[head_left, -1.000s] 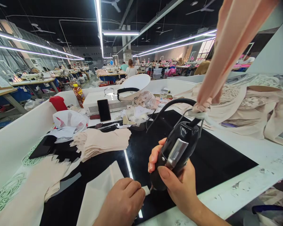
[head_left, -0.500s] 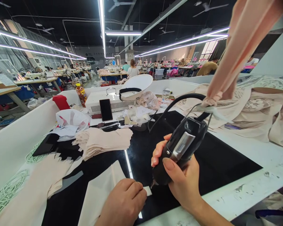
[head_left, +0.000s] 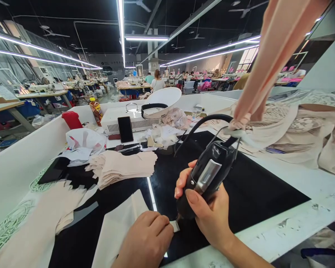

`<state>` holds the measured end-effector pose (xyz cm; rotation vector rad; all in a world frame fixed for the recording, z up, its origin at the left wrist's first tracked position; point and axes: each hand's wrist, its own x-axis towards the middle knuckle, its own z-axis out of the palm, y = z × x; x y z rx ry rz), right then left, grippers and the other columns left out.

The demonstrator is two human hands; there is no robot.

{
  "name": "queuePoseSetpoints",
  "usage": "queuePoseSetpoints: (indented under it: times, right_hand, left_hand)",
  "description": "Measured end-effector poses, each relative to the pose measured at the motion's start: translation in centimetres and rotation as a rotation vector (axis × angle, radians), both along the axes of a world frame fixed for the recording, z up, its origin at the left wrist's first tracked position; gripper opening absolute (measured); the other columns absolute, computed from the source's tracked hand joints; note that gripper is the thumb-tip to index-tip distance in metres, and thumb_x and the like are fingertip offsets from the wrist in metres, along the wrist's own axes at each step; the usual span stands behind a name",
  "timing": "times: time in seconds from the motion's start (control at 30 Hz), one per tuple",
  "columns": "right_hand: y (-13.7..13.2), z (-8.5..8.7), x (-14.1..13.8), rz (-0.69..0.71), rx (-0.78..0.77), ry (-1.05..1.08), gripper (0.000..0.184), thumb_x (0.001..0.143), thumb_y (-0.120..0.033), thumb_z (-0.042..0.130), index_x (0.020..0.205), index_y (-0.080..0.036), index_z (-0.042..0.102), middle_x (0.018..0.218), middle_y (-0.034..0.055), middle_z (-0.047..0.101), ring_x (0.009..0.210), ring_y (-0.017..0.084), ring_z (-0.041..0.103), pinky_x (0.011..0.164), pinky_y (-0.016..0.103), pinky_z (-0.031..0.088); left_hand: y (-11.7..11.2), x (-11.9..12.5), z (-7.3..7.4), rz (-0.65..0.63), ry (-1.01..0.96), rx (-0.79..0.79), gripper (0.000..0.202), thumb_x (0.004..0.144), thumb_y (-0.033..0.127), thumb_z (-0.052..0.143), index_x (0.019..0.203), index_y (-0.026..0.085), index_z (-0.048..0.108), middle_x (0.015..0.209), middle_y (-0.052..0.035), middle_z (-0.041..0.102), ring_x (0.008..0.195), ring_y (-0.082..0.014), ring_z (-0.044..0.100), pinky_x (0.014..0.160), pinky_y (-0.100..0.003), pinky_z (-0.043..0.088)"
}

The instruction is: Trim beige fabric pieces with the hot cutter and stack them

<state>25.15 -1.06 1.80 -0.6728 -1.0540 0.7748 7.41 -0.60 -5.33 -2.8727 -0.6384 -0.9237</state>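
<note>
My right hand [head_left: 208,212] is wrapped round a black corded handheld tool [head_left: 205,178] with a silver plate on its side. A twisted pink fabric strip [head_left: 264,74] is tied at the tool's upper end and runs upward. The tool's low end meets the small tip of a cream fabric piece [head_left: 118,219]. My left hand [head_left: 147,236] is closed over this piece near that tip and presses it on the glossy black board [head_left: 248,201]. Beneath my left fingers the fabric is hidden.
A stack of beige cut fabric [head_left: 125,165] lies behind my left hand. More beige pieces [head_left: 39,219] are at the left. A phone [head_left: 125,129] leans against a white box [head_left: 111,121]. Lacy beige fabric [head_left: 293,123] is heaped at the right. The tool's black cable [head_left: 194,128] arches over the board.
My right hand has moved the tool left and slightly down, so its low end now reaches the fabric tip. The pink strip has swung left with it. My left hand has stayed put.
</note>
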Motion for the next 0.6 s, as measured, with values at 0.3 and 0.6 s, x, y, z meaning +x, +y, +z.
queuePoseSetpoints:
  times: [0.3,0.6]
  right_hand:
    - [0.0,0.1,0.0,0.005,-0.022,-0.003,0.027,0.095,-0.043,0.082,0.106,-0.027,0.063,0.084,-0.0021,0.068,0.061,0.012,0.062,0.056,0.025,0.055]
    - [-1.0,0.4,0.4,0.052,-0.013,0.046,0.037,0.092,-0.044,0.086,0.118,-0.031,0.064,0.086,-0.0023,0.070,0.061,0.013,0.063,0.055,0.026,0.055]
  left_hand:
    - [-0.1,-0.1,0.0,0.007,-0.001,0.014,0.024,0.110,0.010,0.046,0.101,0.016,0.067,0.089,-0.0043,0.072,0.079,-0.0203,0.072,0.072,-0.032,0.063]
    - [-0.4,-0.3,0.4,0.003,0.024,0.008,0.026,0.111,0.010,0.042,0.104,0.016,0.067,0.092,-0.0054,0.073,0.082,-0.0225,0.073,0.075,-0.036,0.064]
